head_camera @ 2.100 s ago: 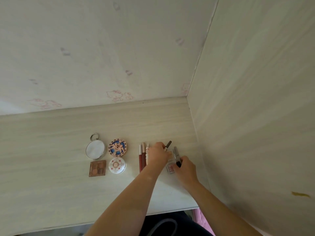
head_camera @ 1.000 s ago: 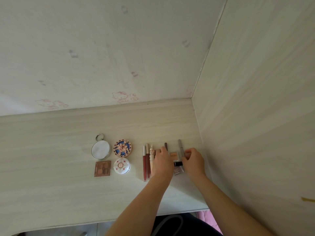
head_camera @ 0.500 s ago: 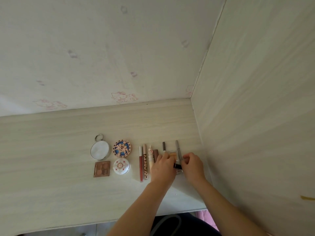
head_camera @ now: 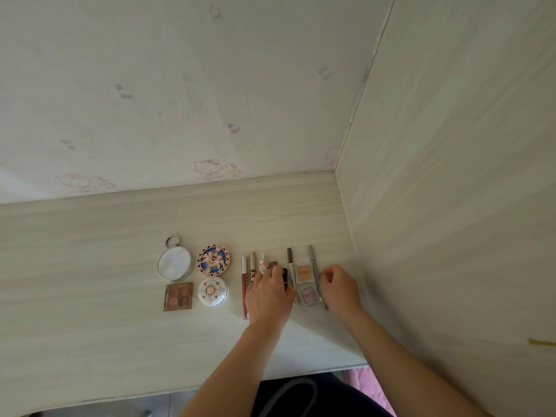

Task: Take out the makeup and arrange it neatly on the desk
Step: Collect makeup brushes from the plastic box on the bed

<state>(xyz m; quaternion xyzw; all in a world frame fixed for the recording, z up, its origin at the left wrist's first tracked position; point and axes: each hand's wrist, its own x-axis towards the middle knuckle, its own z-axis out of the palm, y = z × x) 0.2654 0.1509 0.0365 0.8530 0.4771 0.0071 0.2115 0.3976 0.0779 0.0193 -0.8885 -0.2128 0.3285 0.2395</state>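
Makeup lies in a row on the pale wooden desk (head_camera: 90, 311). At the left are a round mirror compact (head_camera: 174, 264), an ornate blue-and-pink compact (head_camera: 214, 260), a white round compact (head_camera: 213, 291) and a square eyeshadow palette (head_camera: 178, 296). Further right lie two lip glosses (head_camera: 244, 284), a small white tube (head_camera: 264, 263), a dark pencil (head_camera: 289, 257), an orange mini palette (head_camera: 303, 272), a pink glitter palette (head_camera: 307, 295) and a grey pencil (head_camera: 314, 266). My left hand (head_camera: 269, 296) grips a small black tube (head_camera: 284, 273) beside the dark pencil. My right hand (head_camera: 340, 285), fingers curled and holding nothing, is just right of the grey pencil.
A wooden side panel (head_camera: 451, 206) rises close to the right of the row. The back wall (head_camera: 180, 100) carries faint pink cartoon drawings. The desk's front edge (head_camera: 210, 392) runs below my forearms, with dark clothing and a pink item beneath it.
The small black tube was between both hands; now my left hand alone has it, further left by the dark pencil. My right hand has drawn away to the right.
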